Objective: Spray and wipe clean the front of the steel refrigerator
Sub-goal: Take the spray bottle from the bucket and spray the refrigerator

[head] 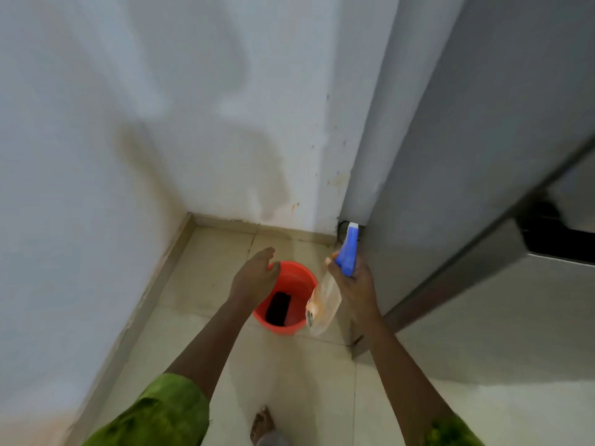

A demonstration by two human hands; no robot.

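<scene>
Orange bucket [291, 284], blue-topped spray bottle [346, 252], grey refrigerator [483, 156], green sleeves [170, 410].

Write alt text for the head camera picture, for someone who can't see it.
A person's right hand holds a blue-topped spray bottle beside a steel refrigerator, while the open left hand hovers over an orange bucket on the tiled floor. A dark object lies inside the bucket.

Brushed steel refrigerator [483, 156], plastic bucket [289, 275]
</scene>
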